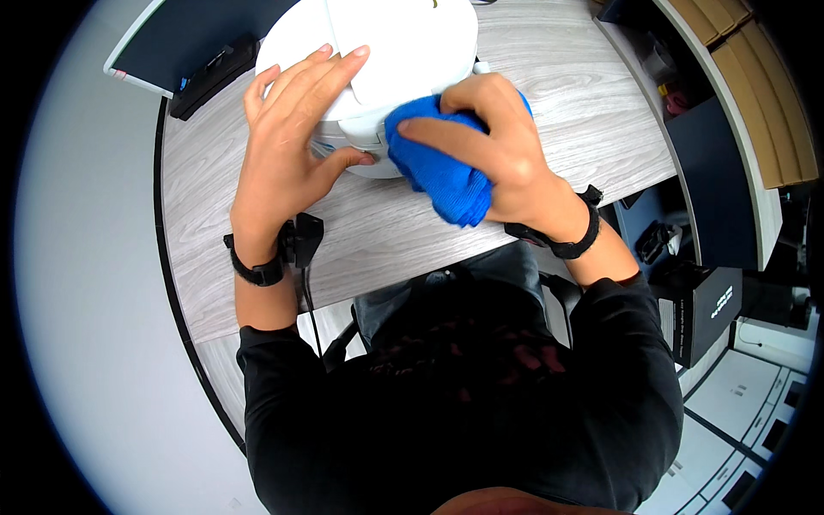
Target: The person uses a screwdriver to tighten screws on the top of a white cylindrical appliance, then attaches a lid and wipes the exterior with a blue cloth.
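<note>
A white, round-topped container point(412, 51) with a seam across its lid stands on the desk in front of me, cut off by the upper rim of the view. Across the left part of its lid lie the outstretched fingers of my left hand point(296, 129). The thumb of that hand rests lower, against the container's near side. My right hand point(502, 154) is closed around a bunched blue cloth point(438, 163), which touches the container's near right side. Some of the right fingers are hidden behind the cloth.
The wood-grain desk point(566, 103) carries a black bar-shaped object point(215, 77) at far left, by a dark panel with a white frame. On the right are shelves point(721, 172) with cardboard boxes point(764, 103). A black box point(704, 313) sits below them. Black straps circle both wrists; a cable point(312, 313) hangs from the left one.
</note>
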Available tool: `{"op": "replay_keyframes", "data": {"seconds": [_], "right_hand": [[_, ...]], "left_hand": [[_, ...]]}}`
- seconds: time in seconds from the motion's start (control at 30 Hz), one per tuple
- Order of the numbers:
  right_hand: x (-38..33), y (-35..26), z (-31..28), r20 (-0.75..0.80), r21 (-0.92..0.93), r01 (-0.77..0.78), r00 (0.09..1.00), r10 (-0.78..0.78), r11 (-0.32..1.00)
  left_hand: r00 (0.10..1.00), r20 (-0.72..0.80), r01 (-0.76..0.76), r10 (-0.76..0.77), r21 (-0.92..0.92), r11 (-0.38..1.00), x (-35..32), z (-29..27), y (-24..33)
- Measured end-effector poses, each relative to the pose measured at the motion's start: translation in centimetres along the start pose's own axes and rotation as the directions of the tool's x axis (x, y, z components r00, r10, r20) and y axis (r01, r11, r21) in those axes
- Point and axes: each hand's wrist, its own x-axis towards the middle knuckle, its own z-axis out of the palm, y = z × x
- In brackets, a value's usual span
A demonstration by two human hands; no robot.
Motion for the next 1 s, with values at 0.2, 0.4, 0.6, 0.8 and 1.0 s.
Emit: {"op": "replay_keyframes", "data": {"seconds": [0.2, 0.4, 0.6, 0.8, 1.0], "right_hand": [[-0.8, 0.3, 0.1, 0.102, -0.023, 0.064, 0.993, -0.061, 0.998], [0.4, 1.0, -2.1, 0.005, -0.049, -0.008, 1.0, 0.008, 0.999], [0.8, -0.5, -1.4, 0.039, -0.138, -0.015, 0.999, 0.02, 0.99], [0.2, -1.1, 0.8, 0.046, -0.233, 0.074, 0.997, -0.066, 0.97], [1.2, -1.6, -0.5, -0.005, -0.213, 0.029, 1.0, -0.031, 0.977]], "left_hand": [[0.998, -0.057, -0.015, 0.015, -0.01, 1.0, 0.5, 0.6, 0.0], [0.993, -0.117, -0.025, 0.027, 0.019, 1.0, 0.7, 1.5, 0.6], [0.984, -0.177, -0.016, 0.027, 0.061, 0.998, 0.5, 2.5, 1.1], [0.968, -0.244, -0.023, 0.057, 0.141, 0.99, 0.6, 3.6, 1.3], [0.989, -0.143, -0.008, 0.025, 0.117, 0.993, 0.4, 2.7, 2.0]]}}
